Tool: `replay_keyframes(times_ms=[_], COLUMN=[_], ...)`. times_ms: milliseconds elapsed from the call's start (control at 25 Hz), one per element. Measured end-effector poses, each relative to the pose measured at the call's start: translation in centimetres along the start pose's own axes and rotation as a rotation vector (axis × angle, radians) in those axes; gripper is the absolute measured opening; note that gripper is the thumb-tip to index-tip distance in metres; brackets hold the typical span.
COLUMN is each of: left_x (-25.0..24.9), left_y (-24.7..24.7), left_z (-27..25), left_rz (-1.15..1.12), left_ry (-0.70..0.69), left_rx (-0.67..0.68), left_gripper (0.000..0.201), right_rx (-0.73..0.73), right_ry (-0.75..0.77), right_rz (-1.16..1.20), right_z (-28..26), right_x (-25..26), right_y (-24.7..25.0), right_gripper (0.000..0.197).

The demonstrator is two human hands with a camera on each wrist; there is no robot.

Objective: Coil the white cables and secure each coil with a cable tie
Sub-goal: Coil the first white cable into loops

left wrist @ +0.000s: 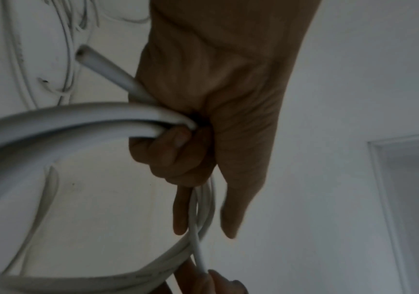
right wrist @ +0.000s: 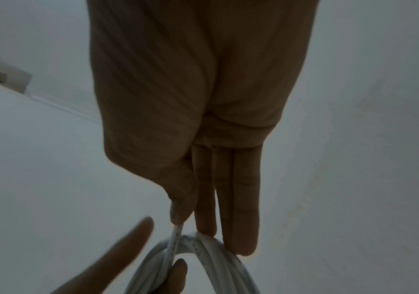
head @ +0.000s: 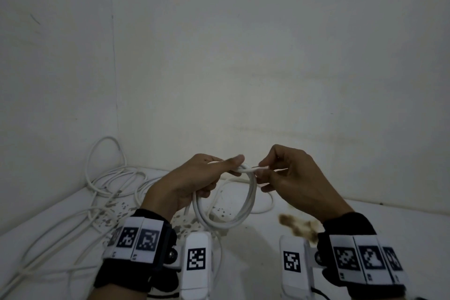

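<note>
A white table (head: pixel 365 221) holds loose white cables (head: pixel 114 192). Above it, the left hand (head: pixel 192 182) grips a finished coil (head: pixel 229 202); the right hand (head: pixel 289 178) pinches a thin white cable tie (head: pixel 261 167) at its top. Tying seems underway; next, wrapping it snugly.

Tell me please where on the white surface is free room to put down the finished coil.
The bare patch is on the right of the white surface, past the brown stain, behind the right hand. The left side is crowded: loose cables sprawl from the corner. The left hand holds the coil.
</note>
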State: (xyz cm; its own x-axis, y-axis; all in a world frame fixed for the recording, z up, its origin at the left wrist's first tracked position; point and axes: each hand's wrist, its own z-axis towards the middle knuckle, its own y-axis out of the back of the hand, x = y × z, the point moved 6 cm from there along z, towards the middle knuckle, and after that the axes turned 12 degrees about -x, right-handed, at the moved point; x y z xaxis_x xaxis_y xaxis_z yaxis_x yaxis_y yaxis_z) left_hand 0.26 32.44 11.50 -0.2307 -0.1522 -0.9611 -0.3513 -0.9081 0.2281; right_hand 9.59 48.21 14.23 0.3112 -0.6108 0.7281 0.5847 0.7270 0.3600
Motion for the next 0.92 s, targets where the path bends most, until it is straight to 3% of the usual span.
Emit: replay_keyframes(times_ms=[120, 320, 440, 520, 640, 760, 840, 920], left_x=[-0.1, -0.1, -0.2, -0.4, -0.3, -0.4, -0.4, 0.0], left_y=[0.4, 2.0, 2.6, 2.8, 1.9, -0.2, -1.3, -1.3], left_z=[0.2, 0.5, 0.6, 0.6, 0.8, 0.8, 0.6, 0.5], left_rz=[0.074, 0.068, 0.178, 0.232, 0.298, 0.42, 0.348, 0.191], left_ry=[-0.043, -0.084, -0.167, -0.216, -0.206, -0.255, -0.225, -0.118], left_rx=[-0.099, -0.326, -0.466, -0.518, -0.398, -0.276, -0.196, -0.112], left_gripper=[0.052, 0.067, 0.075, 0.069, 0.069, 0.076, 0.08, 0.081], right_rx=[0.041, 0.103, 0.129, 0.175, 0.24, 0.29, 0.366, 0.334], right_ry=[-0.033, -0.044, -0.061, -0.082, -0.107, -0.204, -0.221, -0.204], right_rz=[0.051, 0.139, 0.152, 0.141, 0.018, 0.024, 0.05, 0.081], right_z=[-0.3, -0.5, -0.7, -0.8, -0.8, -1.1, -1.6, -1.5], right_x=[0.2, 0.5, 0.3, 0.0, -0.7, -0.9, -0.6, -0.8], right_y=[0.1, -0.5, -0.9, -0.6, 0.6, -0.8, -3.1, -3.9], right_gripper=[0.017, 0.018, 0.019, 0.018, 0.011, 0.037, 0.036, 0.027])
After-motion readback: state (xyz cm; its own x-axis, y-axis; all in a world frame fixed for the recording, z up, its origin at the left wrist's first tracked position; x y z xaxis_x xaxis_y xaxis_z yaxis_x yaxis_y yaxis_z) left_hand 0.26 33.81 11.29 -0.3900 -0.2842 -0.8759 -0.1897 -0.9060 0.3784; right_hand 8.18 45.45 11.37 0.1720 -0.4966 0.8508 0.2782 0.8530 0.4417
